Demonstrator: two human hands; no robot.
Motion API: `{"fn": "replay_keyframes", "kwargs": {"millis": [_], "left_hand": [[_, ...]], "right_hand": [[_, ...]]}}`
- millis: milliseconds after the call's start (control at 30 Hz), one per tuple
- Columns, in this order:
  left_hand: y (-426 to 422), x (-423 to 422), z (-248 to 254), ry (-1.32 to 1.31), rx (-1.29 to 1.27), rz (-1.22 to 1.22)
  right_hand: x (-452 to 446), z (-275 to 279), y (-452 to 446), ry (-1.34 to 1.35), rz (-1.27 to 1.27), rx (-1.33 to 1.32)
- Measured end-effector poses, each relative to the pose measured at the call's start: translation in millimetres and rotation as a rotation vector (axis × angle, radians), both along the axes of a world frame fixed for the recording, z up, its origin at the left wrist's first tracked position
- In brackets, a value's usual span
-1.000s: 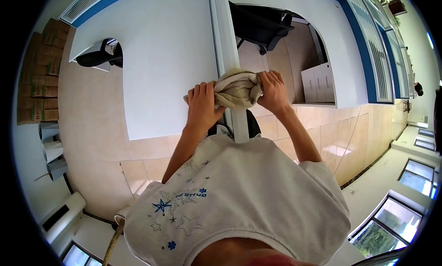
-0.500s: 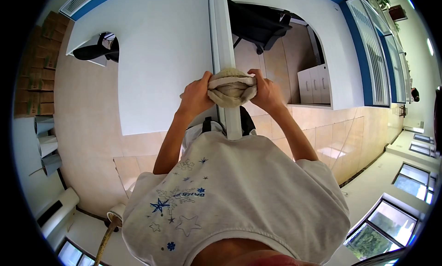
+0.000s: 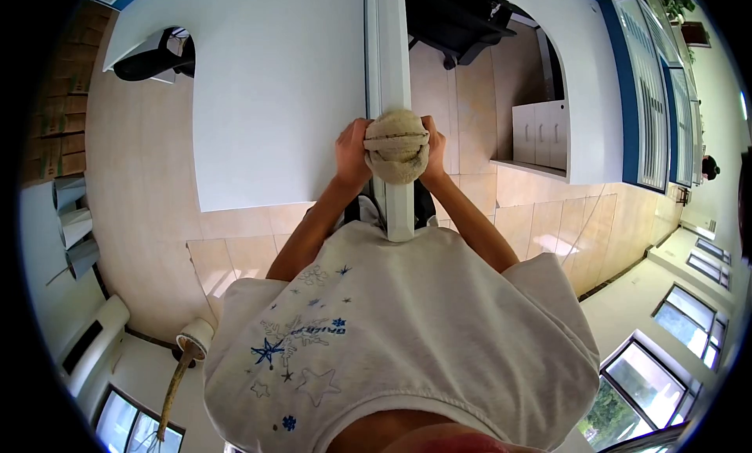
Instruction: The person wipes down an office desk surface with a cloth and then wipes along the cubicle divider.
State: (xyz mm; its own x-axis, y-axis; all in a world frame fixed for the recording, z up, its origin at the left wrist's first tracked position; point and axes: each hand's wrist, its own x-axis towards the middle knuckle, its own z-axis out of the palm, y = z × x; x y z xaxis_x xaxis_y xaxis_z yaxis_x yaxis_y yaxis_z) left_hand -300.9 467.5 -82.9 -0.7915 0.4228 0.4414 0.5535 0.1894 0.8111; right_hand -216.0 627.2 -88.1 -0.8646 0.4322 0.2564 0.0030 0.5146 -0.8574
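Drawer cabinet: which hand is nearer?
Right. The right hand is on the side of the cloth toward the drawer cabinet; the left hand is on the opposite side, farther away.

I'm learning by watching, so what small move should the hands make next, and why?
Probably press the bunched cloth down onto the white divider top: the left hand and right hand grip its two sides, and it appears directly over that strip, though whether it touches is unclear.
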Motion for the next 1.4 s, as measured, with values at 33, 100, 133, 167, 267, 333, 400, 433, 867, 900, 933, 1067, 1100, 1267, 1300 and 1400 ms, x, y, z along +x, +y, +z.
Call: {"fn": "replay_keyframes", "kwargs": {"millis": [33, 100, 133, 167, 267, 333, 400, 433, 867, 900, 933, 1067, 1100, 1267, 1300, 1400], "left_hand": [[0.0, 2.1, -1.3, -0.004, -0.024, 0.027], [2.2, 0.4, -9.7, 0.023, -0.001, 0.024], [2.8, -0.5, -14.1, 0.036, 0.01, 0.023], [5.7, -3.7, -19.1, 0.071, 0.07, -0.002], [15.3, -14.8, -33.4, 0.135, 0.209, -0.078], [17.7, -17.4, -41.0, 0.126, 0.242, -0.127], [20.1, -16.3, -46.7, 0.113, 0.294, -0.142], [20.9, -16.9, -47.7, 0.11, 0.321, -0.146], [9.3, -9.6, -26.3, -0.086, 0.182, -0.083], [6.9, -5.3, -16.5, -0.138, 0.23, -0.074], [7.4, -3.4, -10.2, -0.186, 0.28, -0.068], [0.0, -6.1, -36.9, 0.05, 0.031, -0.026], [1.9, -7.9, -37.8, 0.072, 0.033, -0.019], [15.4, -19.3, -39.4, 0.052, 0.133, -0.062], [17.1, -22.7, -38.7, 0.057, 0.128, -0.069], [22.1, -33.5, -38.1, 0.106, 0.121, -0.066]], "right_hand": [[-0.2, -6.0, -1.3, -0.006, -0.007, -0.051], [-3.9, -20.2, -3.8, -0.017, -0.018, -0.154], [-5.0, -33.2, -5.4, 0.02, -0.04, -0.232], [-6.8, -46.2, -7.0, 0.057, -0.063, -0.309], [-7.6, -53.1, -6.7, 0.116, -0.058, -0.402], [-6.7, -58.4, -5.0, 0.135, -0.047, -0.332], [-7.6, -69.0, -4.4, 0.128, -0.049, -0.222], [-8.1, -75.4, -3.6, 0.115, -0.048, -0.189], [-7.9, -29.2, -12.3, 0.066, -0.106, -0.197], [-4.1, -14.0, -8.8, 0.026, -0.066, -0.145], [-2.2, -5.8, -5.5, -0.01, -0.028, -0.091], [-1.5, -19.8, -5.1, 0.125, -0.017, -0.198], [-1.9, -15.5, -6.3, 0.148, -0.003, -0.171], [-5.3, -5.7, -1.2, 0.083, -0.006, -0.074], [-10.7, -8.1, 5.3, 0.094, 0.015, -0.047], [-26.1, -17.4, 24.0, 0.126, 0.084, 0.085]]}}
